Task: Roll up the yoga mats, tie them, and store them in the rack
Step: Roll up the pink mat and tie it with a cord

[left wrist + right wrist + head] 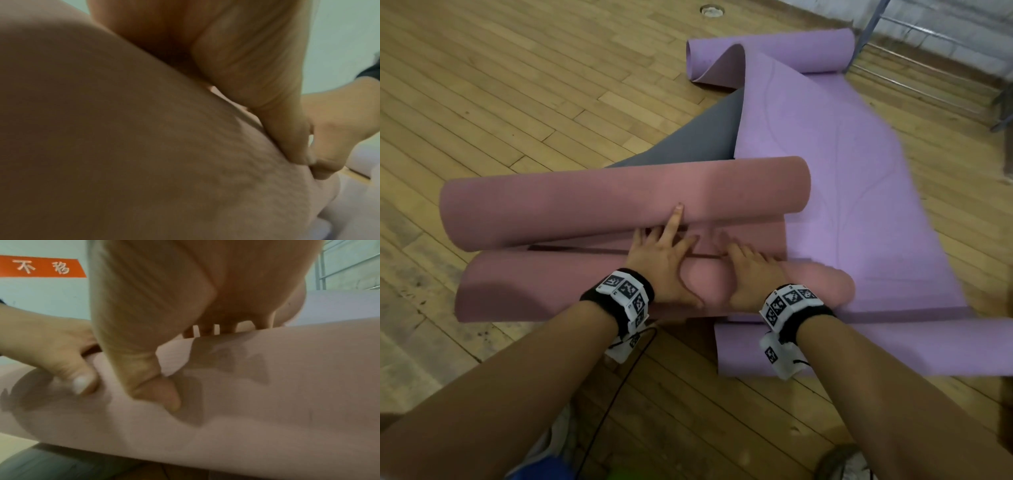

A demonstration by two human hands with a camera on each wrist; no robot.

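A pink yoga mat (619, 202) lies across the wooden floor with both ends curled up. The near end forms a thick roll (544, 287). My left hand (664, 253) rests on this roll with its fingers spread and straight, and the index fingertip touches the far curl. My right hand (750, 270) sits beside it on the roll; its fingers bend over the top into the gap behind, thumb on the near side. In the right wrist view the fingers (207, 327) drop behind the pink mat (267, 402). A purple mat (842, 171) lies partly under the pink one.
A grey mat (698, 137) shows beneath the purple mat, whose far end curls up (774, 51). A metal rack (876, 20) stands at the back right by the wall. Bare wooden floor (500, 85) stretches to the left. A black cable (619, 383) hangs from my left wrist.
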